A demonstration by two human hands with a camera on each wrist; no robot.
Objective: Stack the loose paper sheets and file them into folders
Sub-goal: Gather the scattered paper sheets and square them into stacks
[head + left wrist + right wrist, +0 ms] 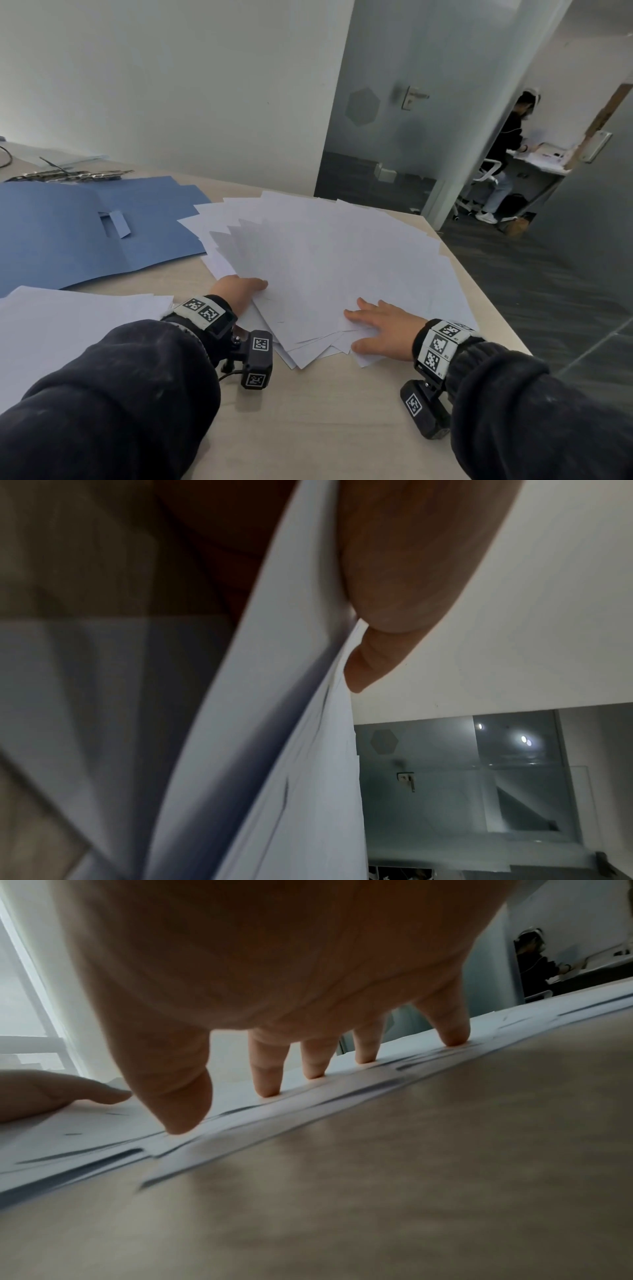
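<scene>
A fanned pile of loose white sheets point(335, 260) lies on the light wooden table point(335, 411). My left hand point(243, 291) holds the pile's near left edge, thumb on top and fingers hidden beneath. In the left wrist view the sheets point(291, 750) run between the thumb point(394, 601) and the shadowed palm. My right hand point(380, 327) lies flat on the pile's near right corner with its fingers spread. Its fingertips point(267, 1088) press on the sheets point(103, 1129), and the left hand point(51, 1093) shows at that frame's left. An open blue folder point(102, 233) lies at left.
A second batch of white paper point(68, 329) lies at the near left. Metal binder clips point(68, 176) sit behind the folder. The table's right edge point(486, 291) drops to dark carpet. Beyond a glass door point(404, 120), a person point(507, 147) stands at a desk.
</scene>
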